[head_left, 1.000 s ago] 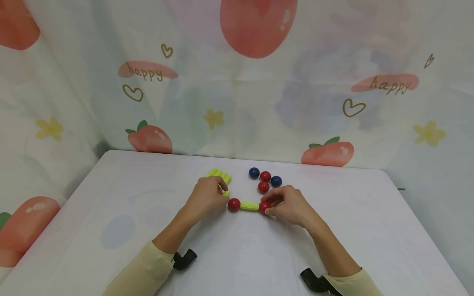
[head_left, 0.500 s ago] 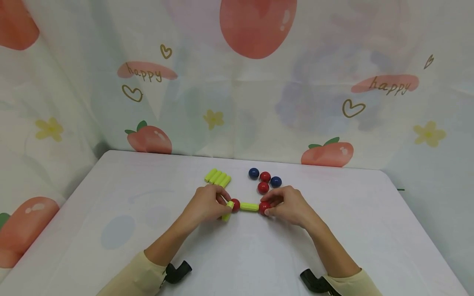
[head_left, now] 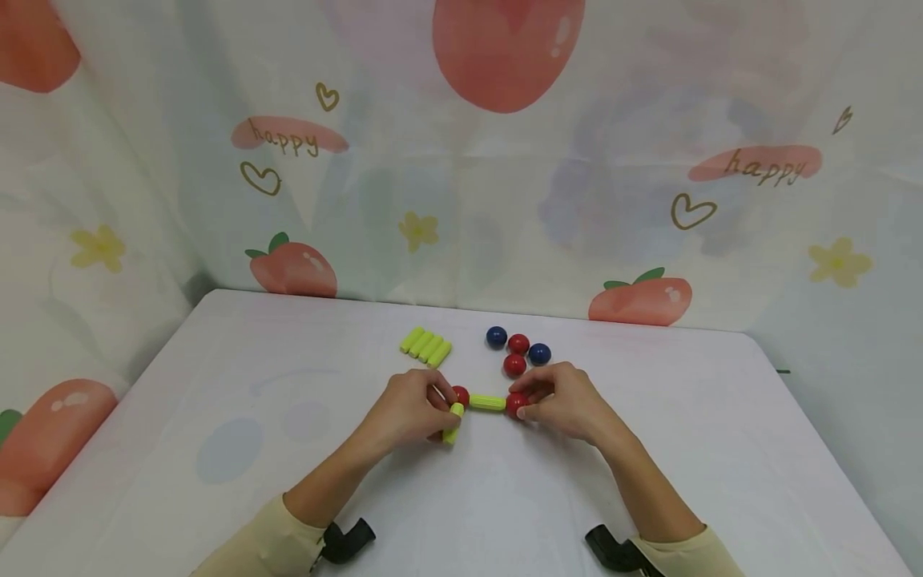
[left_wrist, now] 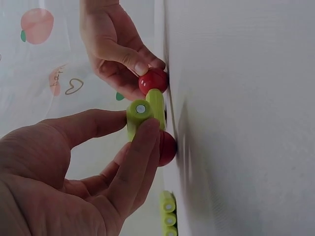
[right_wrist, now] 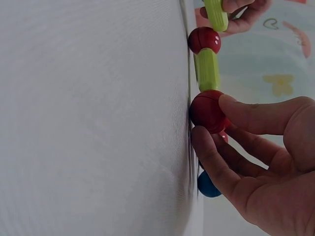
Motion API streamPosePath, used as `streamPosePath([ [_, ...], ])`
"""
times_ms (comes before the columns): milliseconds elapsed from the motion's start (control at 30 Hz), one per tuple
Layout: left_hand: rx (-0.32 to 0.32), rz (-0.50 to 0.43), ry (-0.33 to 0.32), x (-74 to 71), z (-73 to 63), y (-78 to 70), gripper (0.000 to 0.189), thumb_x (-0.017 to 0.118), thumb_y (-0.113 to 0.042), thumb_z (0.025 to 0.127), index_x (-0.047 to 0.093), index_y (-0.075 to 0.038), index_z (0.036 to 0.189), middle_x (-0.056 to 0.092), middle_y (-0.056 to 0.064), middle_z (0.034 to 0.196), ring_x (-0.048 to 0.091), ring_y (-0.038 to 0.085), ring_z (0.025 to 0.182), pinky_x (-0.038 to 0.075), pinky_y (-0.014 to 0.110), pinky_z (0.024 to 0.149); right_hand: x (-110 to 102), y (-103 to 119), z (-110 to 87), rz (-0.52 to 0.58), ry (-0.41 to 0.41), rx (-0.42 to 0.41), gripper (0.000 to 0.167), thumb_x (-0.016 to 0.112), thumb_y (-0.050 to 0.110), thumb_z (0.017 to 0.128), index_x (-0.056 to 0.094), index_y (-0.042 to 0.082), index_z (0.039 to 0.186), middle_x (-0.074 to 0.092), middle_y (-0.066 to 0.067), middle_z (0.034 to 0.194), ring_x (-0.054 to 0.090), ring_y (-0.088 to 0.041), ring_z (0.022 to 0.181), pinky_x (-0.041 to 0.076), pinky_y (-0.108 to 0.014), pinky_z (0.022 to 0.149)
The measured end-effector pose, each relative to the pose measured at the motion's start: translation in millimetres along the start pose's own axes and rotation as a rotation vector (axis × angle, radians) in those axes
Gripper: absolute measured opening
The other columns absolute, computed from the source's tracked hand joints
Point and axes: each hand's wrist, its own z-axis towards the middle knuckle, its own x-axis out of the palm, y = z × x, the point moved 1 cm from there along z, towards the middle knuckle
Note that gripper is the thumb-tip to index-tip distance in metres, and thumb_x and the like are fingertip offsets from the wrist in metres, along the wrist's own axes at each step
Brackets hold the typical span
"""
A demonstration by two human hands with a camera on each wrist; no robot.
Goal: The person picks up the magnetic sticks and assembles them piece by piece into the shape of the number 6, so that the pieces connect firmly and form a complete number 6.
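Note:
My left hand (head_left: 414, 407) pinches a yellow-green rod (head_left: 453, 425) between thumb and fingers; a silvery disc shows at its end in the left wrist view. That rod slants toward me, its far end right at a red ball (head_left: 461, 394). From this ball a second yellow-green rod (head_left: 487, 402) runs sideways to another red ball (head_left: 515, 405), joined in a row low over the table. The thumb and fingertips of my right hand (head_left: 562, 397) grip the right-hand ball, as the right wrist view shows up close (right_wrist: 209, 110).
Several yellow-green rods (head_left: 425, 347) lie side by side behind my left hand. Farther right sit two blue balls (head_left: 496, 336) and two loose red balls (head_left: 514, 365). The white table (head_left: 238, 513) ends at a printed cloth (head_left: 461, 240) behind and at the left.
My left hand came from near the rod pile toward me and slightly right, bringing one rod to the left red ball. My right hand keeps its grip in the same place.

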Motion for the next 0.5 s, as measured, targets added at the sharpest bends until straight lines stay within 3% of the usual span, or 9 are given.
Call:
streamPosePath([
  [500,0.034,0.01,-0.002,4.3,-0.7,3.9,0.02,0.083,-0.012,0.084,0.067,-0.009,0.095,0.07,0.002,0.079,0.068,0.015,0.062,0.056,0.028,0.06,0.9,-1.7,0.2,-0.005,-0.006,-0.023,0.026,0.082,0.007,0.084,0.079,0.012,0.11,0.073,-0.003,0.094,0.063,-0.019,0.09,0.053,-0.03,0.075],
])
